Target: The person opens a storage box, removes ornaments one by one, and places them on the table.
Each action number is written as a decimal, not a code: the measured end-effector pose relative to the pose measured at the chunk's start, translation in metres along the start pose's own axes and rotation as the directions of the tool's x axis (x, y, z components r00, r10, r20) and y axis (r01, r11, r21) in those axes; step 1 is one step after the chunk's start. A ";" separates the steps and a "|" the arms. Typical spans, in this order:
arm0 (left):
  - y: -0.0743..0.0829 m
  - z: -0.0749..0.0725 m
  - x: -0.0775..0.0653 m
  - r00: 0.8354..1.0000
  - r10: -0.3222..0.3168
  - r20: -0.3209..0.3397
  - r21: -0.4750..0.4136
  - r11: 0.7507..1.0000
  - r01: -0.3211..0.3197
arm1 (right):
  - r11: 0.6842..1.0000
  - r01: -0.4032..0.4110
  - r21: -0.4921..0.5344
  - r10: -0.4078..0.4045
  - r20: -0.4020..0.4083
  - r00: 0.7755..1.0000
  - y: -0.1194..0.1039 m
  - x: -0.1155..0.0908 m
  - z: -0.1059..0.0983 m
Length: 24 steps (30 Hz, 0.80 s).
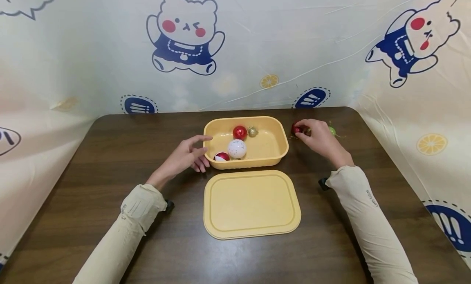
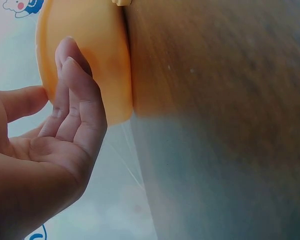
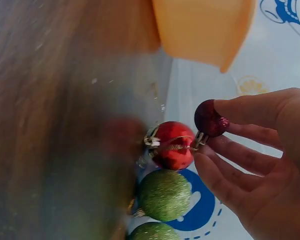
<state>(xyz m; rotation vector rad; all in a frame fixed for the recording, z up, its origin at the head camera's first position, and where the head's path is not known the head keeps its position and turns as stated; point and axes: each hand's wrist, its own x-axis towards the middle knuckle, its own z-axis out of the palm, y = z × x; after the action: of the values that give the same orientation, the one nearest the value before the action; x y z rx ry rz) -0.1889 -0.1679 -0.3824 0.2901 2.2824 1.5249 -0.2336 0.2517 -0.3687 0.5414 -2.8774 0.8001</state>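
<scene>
My right hand pinches a small dark red glittery Christmas ball between thumb and fingers, to the right of the yellow box. Close to that ball, a shiny red ball with a gold cap and two green glittery balls lie in a row in the right wrist view. At the box's left end is my left hand, its fingers loosely bent against the outer wall and a fingertip at the rim. Inside the box are a red ball, a small gold ball, a white speckled ball and a red-and-white ball.
A yellow lid lies flat on the dark wooden table, just in front of the box. Behind the table hangs a pale printed cloth, which also covers both sides.
</scene>
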 end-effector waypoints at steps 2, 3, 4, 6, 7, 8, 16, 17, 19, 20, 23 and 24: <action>0.000 0.000 0.000 1.000 0.004 -0.001 0.002 1.000 -0.004 | 1.000 -0.009 -0.021 0.009 0.024 1.000 0.005 0.001 0.003; 0.000 0.000 -0.001 1.000 0.006 -0.002 0.002 1.000 -0.006 | 0.999 -0.010 -0.031 0.011 0.035 0.999 0.008 0.001 0.004; 0.000 0.000 -0.001 1.000 0.008 -0.002 0.001 1.000 -0.008 | 0.999 -0.011 -0.037 0.013 0.045 0.999 0.011 0.002 0.006; 0.000 -0.001 -0.001 1.000 0.012 0.000 0.000 1.000 -0.012 | 0.999 -0.009 -0.042 0.012 0.063 0.998 0.015 0.002 0.009; 0.000 -0.001 -0.001 1.000 0.013 -0.001 -0.001 1.000 -0.013 | 0.999 -0.011 -0.042 0.014 0.070 0.997 0.017 0.002 0.010; 0.000 -0.001 -0.001 1.000 0.014 0.000 -0.002 1.000 -0.014 | 0.999 -0.011 -0.041 0.015 0.078 0.997 0.019 0.002 0.011; -0.001 -0.001 -0.001 1.000 0.021 0.006 -0.009 1.000 -0.021 | 0.996 -0.048 -0.075 0.056 0.108 0.993 0.024 0.002 0.017; -0.001 -0.001 -0.001 1.000 0.022 0.006 -0.009 1.000 -0.022 | 0.995 -0.053 -0.080 0.062 0.109 0.992 0.024 0.003 0.017; -0.001 -0.001 -0.001 1.000 0.024 0.005 -0.007 1.000 -0.024 | 0.995 -0.058 -0.086 0.067 0.110 0.992 0.024 0.003 0.017; -0.001 -0.001 -0.001 1.000 0.024 0.005 -0.006 1.000 -0.024 | 0.995 -0.058 -0.085 0.067 0.110 0.992 0.025 0.003 0.017; -0.002 -0.001 -0.001 1.000 0.025 0.004 -0.003 1.000 -0.025 | 0.995 -0.056 -0.083 0.064 0.107 0.992 0.024 0.003 0.015; -0.002 -0.001 -0.001 1.000 0.024 0.003 -0.002 1.000 -0.024 | 0.995 -0.057 -0.083 0.065 0.106 0.992 0.024 0.002 0.015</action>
<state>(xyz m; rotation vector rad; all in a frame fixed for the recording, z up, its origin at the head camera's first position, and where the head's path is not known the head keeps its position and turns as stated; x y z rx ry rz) -0.1880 -0.1697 -0.3836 0.3209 2.2826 1.5373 -0.2445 0.2626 -0.3922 0.5049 -3.0235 0.6805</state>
